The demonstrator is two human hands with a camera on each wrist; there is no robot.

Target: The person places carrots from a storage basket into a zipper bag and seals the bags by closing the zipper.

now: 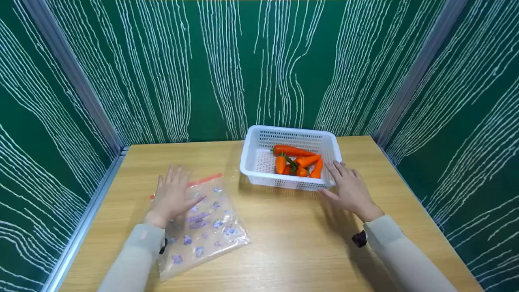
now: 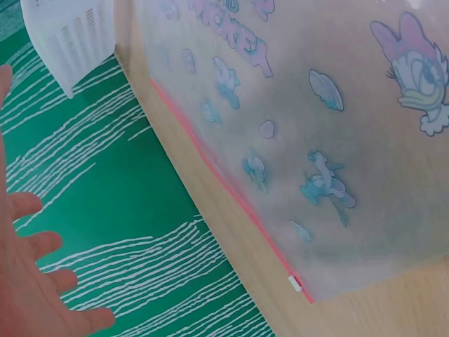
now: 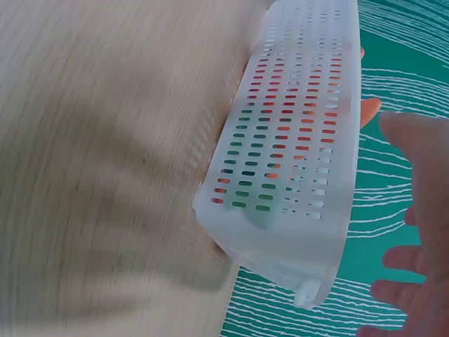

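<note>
A: How are the hands placed?

B: The left hand (image 1: 172, 196) is laid flat, fingers straight and spread, over the upper part of a clear zip bag (image 1: 204, 227) printed with cartoon figures; nothing is gripped. It seems the bag is being pinned to the table (image 1: 284, 251), though actual contact cannot be confirmed.

A: And the other?

B: The right hand (image 1: 350, 190) is held open at the near right corner of the white basket (image 1: 259, 168), at about 4 o'clock from its middle; nothing is clasped. Probably the basket is being steadied.

A: What else is seen?

B: Orange carrots (image 1: 298, 161) are piled inside the basket, which lies at 2 o'clock from the bag. The bag's red seal (image 1: 204, 179) is turned toward the green walls (image 1: 227, 69). Nothing is seen between bag and basket.
</note>
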